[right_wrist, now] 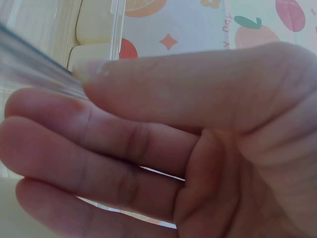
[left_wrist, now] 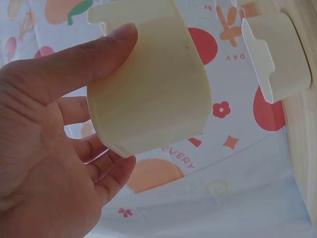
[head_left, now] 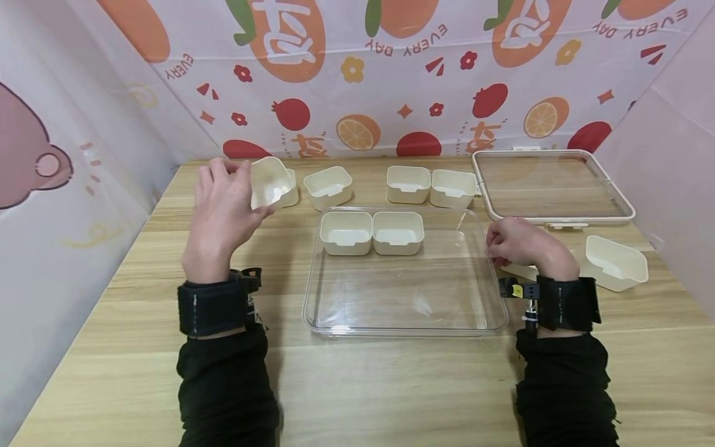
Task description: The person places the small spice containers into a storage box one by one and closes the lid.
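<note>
Cream plastic box (head_left: 268,183), tilted in the left hand (head_left: 218,214) at the table's back left, partly hides another box (head_left: 292,189) behind it; the left wrist view cuts off its upper end. A pale piece (head_left: 521,270) beside the right hand (head_left: 516,242) is mostly covered, its shape hard to make out. The left thumb lies along one face of the held box, with fingers curled round the far side. The right thumb and forefinger pinch, nearly closed, the right wall of a clear container (head_left: 363,298); the other fingers lie alongside. Two boxes (head_left: 371,234) sit side by side in the container's back left. On the wood-grain table (head_left: 419,391), three boxes stand behind it, another to its right, near a cream-framed lid (head_left: 553,186) lying at back right. Fruit-printed cloth (head_left: 391,81) hangs behind; pale fabric (head_left: 123,149) covers the left side.
</note>
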Tool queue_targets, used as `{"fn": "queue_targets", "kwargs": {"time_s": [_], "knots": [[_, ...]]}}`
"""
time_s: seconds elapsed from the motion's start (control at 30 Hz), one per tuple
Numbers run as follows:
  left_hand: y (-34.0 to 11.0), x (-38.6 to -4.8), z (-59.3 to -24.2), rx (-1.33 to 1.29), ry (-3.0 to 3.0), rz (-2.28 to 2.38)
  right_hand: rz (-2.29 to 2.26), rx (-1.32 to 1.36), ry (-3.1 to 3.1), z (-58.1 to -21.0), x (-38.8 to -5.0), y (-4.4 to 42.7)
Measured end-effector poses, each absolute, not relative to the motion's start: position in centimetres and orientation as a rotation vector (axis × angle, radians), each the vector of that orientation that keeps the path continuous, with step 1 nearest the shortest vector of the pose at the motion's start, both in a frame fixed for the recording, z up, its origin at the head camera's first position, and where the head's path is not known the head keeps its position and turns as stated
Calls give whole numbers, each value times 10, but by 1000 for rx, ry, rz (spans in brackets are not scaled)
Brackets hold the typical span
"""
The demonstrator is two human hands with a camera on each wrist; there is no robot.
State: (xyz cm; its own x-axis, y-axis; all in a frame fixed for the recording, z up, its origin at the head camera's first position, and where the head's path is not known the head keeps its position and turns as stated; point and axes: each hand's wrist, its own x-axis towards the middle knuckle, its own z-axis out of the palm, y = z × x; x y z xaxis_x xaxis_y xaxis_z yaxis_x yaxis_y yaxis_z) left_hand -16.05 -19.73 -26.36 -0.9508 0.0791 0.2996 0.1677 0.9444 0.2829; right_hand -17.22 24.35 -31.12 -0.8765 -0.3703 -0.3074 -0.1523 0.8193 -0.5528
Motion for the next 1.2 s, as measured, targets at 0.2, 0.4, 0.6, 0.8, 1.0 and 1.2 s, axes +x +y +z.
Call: {"fn": "queue_targets", "kwargs": {"time_s": [0.2, 0.4, 0.6, 0.8, 1.0, 1.2], "knots": [[-188, -164, -257, -229, -2830, -434, -739, -393, 2586, -305, -175, 244], [-182, -165, -253, -257, -2844, -425, -734, -394, 2592, -303, -175, 243], [-177, -166, -250, -302, -2853, -407, -738, -391, 2581, -300, -175, 243], [-170, -164, -249, -332, -2848, -398, -732, -385, 2585, -300, -175, 243], [-162, -161, -250, -366, -2838, -375, -727, -383, 2586, -300, -174, 245], [-155, -158, -251, -405, -2822, -347, -720, -369, 2582, -301, -174, 246]]}}
